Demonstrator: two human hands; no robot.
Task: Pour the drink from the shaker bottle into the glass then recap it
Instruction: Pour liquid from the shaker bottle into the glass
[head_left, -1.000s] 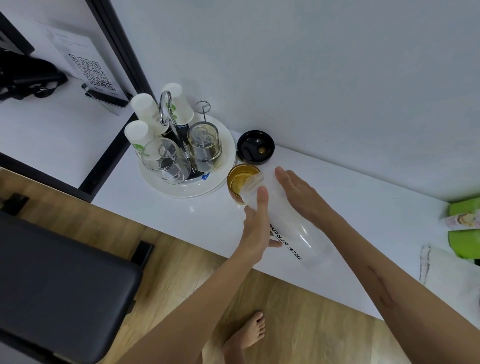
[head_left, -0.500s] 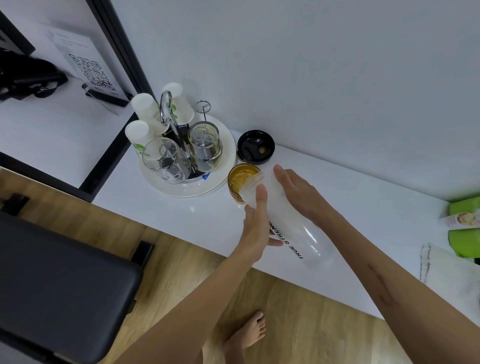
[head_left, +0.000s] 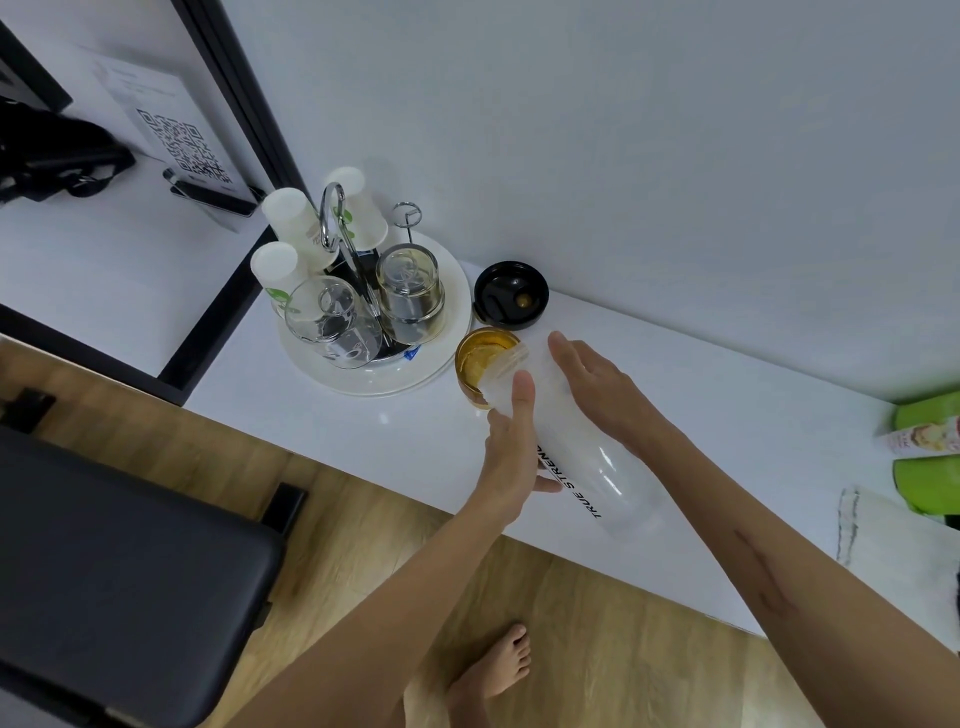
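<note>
A clear shaker bottle with black lettering is tipped steeply, its open mouth over the rim of the glass, which holds amber drink. My left hand grips the bottle's near side, thumb up toward the neck. My right hand holds the far side, fingers pointing at the glass. The bottle looks nearly empty. Its black cap lies upside down on the white counter just behind the glass, by the wall.
A white round tray left of the glass carries upturned glasses, paper cups and a metal stand. Green packages and a white cloth lie at the counter's right end. A dark bench stands lower left above wooden floor.
The bottle's base has risen a little, tipping it more steeply over the glass. Both hands keep the same grip.
</note>
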